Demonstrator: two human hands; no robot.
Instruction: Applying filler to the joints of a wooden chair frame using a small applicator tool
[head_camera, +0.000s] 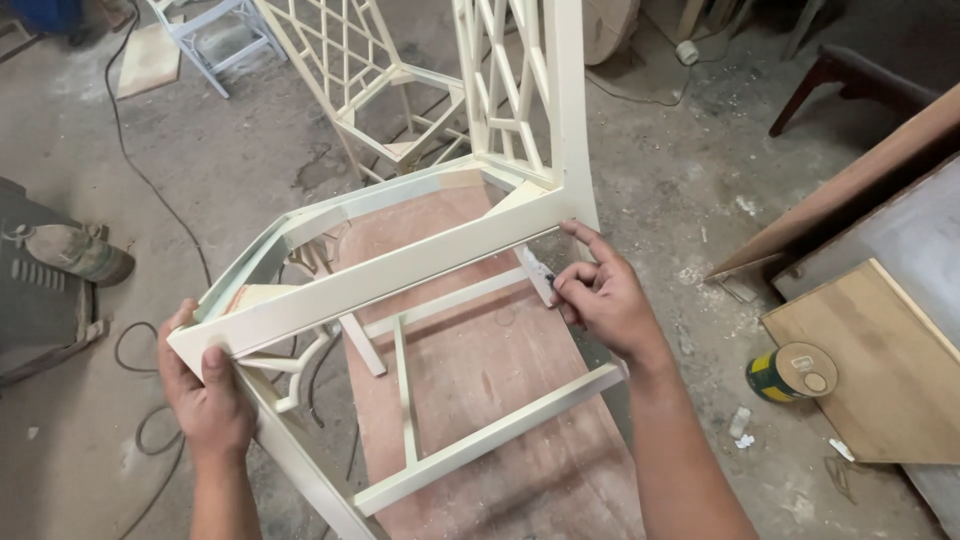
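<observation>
So left hand (205, 395) grips the cream chair frame's (400, 270) near corner; right hand (600, 295) pinches something small and half hidden against its rail.

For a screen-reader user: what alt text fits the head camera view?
A person's left hand grips the front corner of a cream-painted chair frame, while the right hand touches its side rail near the lattice back. It stands over a plywood sheet on a dusty workshop floor.

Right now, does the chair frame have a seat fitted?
No: the chair frame has an open seat, showing the brown board beneath.
</observation>
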